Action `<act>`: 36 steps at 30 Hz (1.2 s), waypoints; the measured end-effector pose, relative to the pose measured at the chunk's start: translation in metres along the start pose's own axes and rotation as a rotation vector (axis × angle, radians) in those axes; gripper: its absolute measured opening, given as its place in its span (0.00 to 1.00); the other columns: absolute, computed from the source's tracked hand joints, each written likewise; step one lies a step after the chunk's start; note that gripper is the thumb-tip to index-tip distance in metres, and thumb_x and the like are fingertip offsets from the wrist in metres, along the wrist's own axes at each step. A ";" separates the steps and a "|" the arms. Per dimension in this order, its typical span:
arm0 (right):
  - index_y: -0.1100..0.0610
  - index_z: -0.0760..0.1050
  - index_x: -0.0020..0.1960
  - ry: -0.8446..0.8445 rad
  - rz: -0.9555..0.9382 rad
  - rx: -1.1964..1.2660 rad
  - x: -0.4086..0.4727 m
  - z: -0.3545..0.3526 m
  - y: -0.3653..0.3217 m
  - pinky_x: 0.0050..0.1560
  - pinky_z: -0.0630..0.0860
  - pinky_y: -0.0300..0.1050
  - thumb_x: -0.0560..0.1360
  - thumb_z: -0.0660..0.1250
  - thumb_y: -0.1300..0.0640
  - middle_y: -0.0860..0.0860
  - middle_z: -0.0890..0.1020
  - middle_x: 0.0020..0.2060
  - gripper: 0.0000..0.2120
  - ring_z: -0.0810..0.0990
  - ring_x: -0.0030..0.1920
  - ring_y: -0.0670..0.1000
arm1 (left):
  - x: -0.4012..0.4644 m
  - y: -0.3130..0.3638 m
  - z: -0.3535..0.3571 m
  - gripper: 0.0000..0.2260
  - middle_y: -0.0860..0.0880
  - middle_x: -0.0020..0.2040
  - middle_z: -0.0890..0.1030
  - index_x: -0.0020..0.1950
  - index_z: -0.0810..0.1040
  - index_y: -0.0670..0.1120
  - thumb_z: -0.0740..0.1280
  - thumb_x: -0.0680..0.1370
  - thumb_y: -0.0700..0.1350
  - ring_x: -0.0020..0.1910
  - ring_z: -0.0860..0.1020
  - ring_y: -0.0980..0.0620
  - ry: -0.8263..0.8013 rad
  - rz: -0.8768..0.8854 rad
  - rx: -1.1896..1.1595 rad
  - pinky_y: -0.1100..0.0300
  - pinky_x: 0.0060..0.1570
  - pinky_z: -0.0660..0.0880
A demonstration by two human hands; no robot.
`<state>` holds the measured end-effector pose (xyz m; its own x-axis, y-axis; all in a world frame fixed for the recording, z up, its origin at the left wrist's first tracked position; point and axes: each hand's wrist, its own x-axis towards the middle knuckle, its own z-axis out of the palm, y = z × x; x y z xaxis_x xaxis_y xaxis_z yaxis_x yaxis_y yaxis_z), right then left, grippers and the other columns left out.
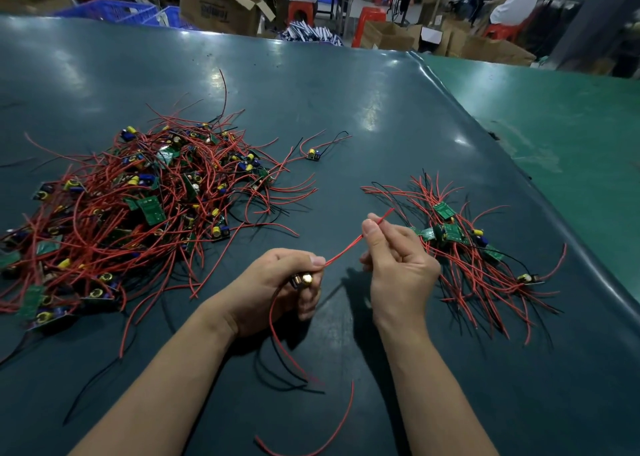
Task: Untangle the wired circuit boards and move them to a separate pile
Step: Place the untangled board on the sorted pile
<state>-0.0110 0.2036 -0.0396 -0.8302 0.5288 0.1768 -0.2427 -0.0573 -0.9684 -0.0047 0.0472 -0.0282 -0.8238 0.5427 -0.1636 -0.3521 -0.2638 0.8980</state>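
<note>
Hands (277, 289) above dark green table (346, 109)

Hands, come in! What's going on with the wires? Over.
Left grip holds one board. Right grip pinches its red wire. Big tangle left, sorted pile right. Nothing blocking.

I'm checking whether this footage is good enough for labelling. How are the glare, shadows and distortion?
Head view: overhead lamps leave bright glare patches on the dark table mat; soft shadows sit under the left hand and right hand; the wide lens bows the table's far edge; the hands and the red wire are sharp, the background workers softer.
</note>
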 end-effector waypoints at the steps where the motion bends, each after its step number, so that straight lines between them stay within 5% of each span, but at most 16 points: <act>1: 0.53 0.84 0.49 0.003 -0.044 -0.024 -0.001 0.001 0.001 0.31 0.74 0.37 0.73 0.73 0.65 0.50 0.80 0.40 0.09 0.76 0.28 0.45 | 0.000 0.000 -0.001 0.12 0.46 0.26 0.68 0.31 0.73 0.43 0.64 0.73 0.44 0.24 0.66 0.50 -0.004 -0.003 0.006 0.62 0.27 0.68; 7: 0.50 0.84 0.46 0.059 0.085 0.055 0.001 0.002 0.000 0.29 0.75 0.37 0.74 0.73 0.64 0.52 0.84 0.37 0.09 0.77 0.26 0.46 | 0.001 -0.001 -0.001 0.12 0.45 0.26 0.68 0.31 0.73 0.42 0.64 0.74 0.44 0.25 0.66 0.49 0.000 -0.001 0.029 0.61 0.28 0.68; 15: 0.61 0.81 0.43 0.157 0.299 0.296 0.011 0.000 0.000 0.22 0.65 0.33 0.76 0.70 0.65 0.50 0.80 0.26 0.04 0.70 0.22 0.43 | 0.000 0.000 0.001 0.13 0.46 0.26 0.70 0.29 0.73 0.44 0.64 0.74 0.44 0.25 0.68 0.49 0.007 0.021 0.127 0.61 0.28 0.71; 21: 0.60 0.79 0.41 0.127 0.264 0.305 0.010 0.001 0.000 0.21 0.62 0.34 0.78 0.67 0.64 0.49 0.78 0.24 0.07 0.67 0.20 0.43 | -0.002 0.000 0.001 0.13 0.46 0.25 0.70 0.30 0.72 0.42 0.64 0.74 0.44 0.24 0.69 0.50 0.000 0.013 0.129 0.61 0.27 0.71; 26: 0.56 0.73 0.49 0.138 0.225 0.290 0.020 -0.008 -0.002 0.20 0.67 0.36 0.83 0.58 0.55 0.50 0.79 0.26 0.08 0.73 0.20 0.47 | -0.002 0.000 0.001 0.12 0.46 0.26 0.68 0.30 0.74 0.44 0.65 0.74 0.44 0.24 0.67 0.51 0.036 -0.003 0.001 0.61 0.27 0.68; 29: 0.57 0.74 0.51 -0.018 0.350 0.273 0.017 -0.007 -0.006 0.20 0.67 0.35 0.83 0.58 0.48 0.51 0.78 0.28 0.13 0.74 0.21 0.48 | 0.001 0.000 0.001 0.11 0.47 0.28 0.68 0.32 0.74 0.44 0.65 0.74 0.45 0.26 0.66 0.52 0.104 0.009 -0.099 0.60 0.28 0.64; 32: 0.59 0.80 0.46 -0.407 0.435 0.076 0.007 -0.003 -0.010 0.18 0.59 0.32 0.79 0.62 0.48 0.50 0.73 0.23 0.16 0.68 0.18 0.46 | 0.002 0.000 0.002 0.10 0.47 0.28 0.68 0.34 0.72 0.43 0.64 0.73 0.46 0.27 0.66 0.51 0.140 0.011 -0.125 0.61 0.28 0.65; 36: 0.55 0.85 0.43 -0.697 0.485 0.098 -0.001 -0.006 -0.017 0.17 0.57 0.31 0.70 0.69 0.48 0.48 0.72 0.23 0.12 0.65 0.18 0.43 | 0.000 -0.002 0.002 0.11 0.45 0.26 0.70 0.33 0.74 0.40 0.66 0.73 0.45 0.26 0.68 0.50 0.118 0.006 -0.032 0.60 0.27 0.68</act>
<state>-0.0031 0.2093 -0.0245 -0.9648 -0.2130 -0.1544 0.2035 -0.2324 -0.9511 -0.0033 0.0491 -0.0290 -0.8720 0.4435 -0.2070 -0.3592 -0.2929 0.8861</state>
